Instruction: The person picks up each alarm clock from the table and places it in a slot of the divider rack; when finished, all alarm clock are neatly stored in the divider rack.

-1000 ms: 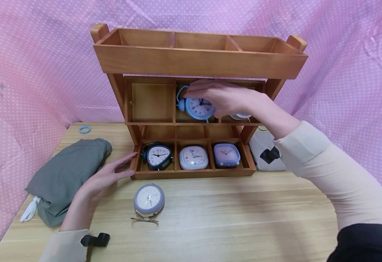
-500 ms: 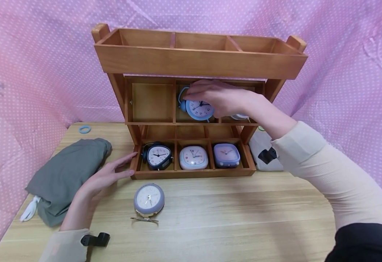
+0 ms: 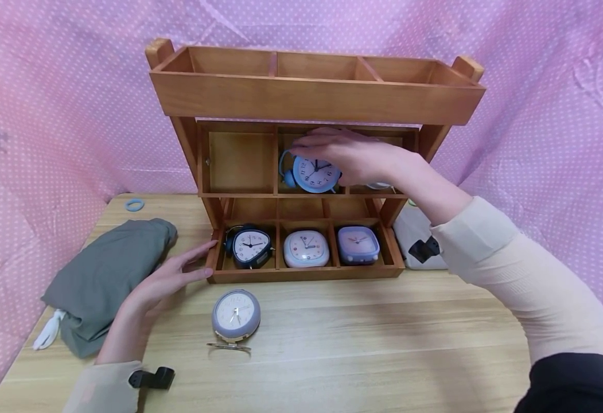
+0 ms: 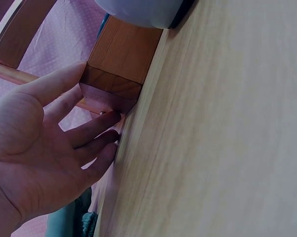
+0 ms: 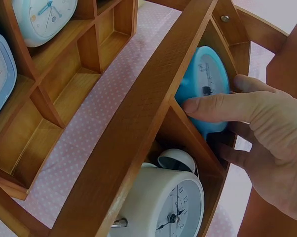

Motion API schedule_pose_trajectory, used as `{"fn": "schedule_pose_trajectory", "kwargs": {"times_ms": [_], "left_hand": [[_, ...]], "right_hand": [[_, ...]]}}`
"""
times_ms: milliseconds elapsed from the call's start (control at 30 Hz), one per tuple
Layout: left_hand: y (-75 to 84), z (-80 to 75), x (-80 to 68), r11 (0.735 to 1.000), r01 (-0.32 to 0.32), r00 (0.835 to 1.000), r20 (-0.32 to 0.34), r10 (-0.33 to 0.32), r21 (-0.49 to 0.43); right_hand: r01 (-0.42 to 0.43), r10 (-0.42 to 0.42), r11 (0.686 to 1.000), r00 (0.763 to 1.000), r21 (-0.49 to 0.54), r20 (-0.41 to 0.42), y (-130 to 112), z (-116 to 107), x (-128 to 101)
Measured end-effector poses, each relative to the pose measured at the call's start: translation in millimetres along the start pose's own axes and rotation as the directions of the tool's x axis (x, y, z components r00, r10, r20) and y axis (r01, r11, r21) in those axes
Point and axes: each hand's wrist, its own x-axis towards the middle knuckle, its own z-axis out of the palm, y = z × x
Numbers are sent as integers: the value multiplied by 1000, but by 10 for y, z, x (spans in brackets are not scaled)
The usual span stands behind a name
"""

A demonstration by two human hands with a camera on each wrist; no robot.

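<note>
My right hand [image 3: 353, 155] holds a light blue twin-bell alarm clock [image 3: 316, 175] in the middle compartment of the wooden rack's middle tier. The clock lies tipped sideways, its bells and handle toward the left. In the right wrist view the thumb presses one side of the blue clock [image 5: 212, 69]; some fingertips are hidden behind it. With fingers fairly straight, my left hand [image 3: 164, 281] touches the left end of the rack's bottom tray [image 3: 306, 276]. That contact also shows in the left wrist view, thumb at the wood's corner [image 4: 114, 81].
A white alarm clock [image 5: 178, 207] sits in the right compartment beside the blue one. The bottom tray holds a dark clock [image 3: 250, 246], a white clock [image 3: 306, 249] and a purple clock [image 3: 358, 245]. On the table are a mauve clock [image 3: 236, 314] and a grey-green bag [image 3: 107, 281].
The blue alarm clock has sunk slightly in its compartment and turned a little counterclockwise, its visible bell now lower. My right hand stays on it; my left hand has kept its place.
</note>
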Motion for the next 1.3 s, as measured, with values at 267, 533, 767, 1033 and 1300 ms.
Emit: {"fn": "schedule_pose_trajectory", "kwargs": {"times_ms": [267,533,767,1033,1300], "left_hand": [[11,4,1,1000,3,1000,-2,-3,6],[10,10,1,1000,-2,1000,-1,2,4],[11,8,-1,1000,3,1000,0,-3,8],[0,11,2,1000,11,1000,3,-11,-3],[7,5,11,1000,12,1000,7,-12,-1]], "right_hand": [[-33,33,999,999,21,-6,0,39,-62],[-28,33,998,996,60,-81,-32,60,-114],[32,23,980,962,197,-272,-126,243,-210],[257,-21,910,812,325,-584,-463,704,-214],[384,-41,800,801,460,-597,-971,1237,-25]]}}
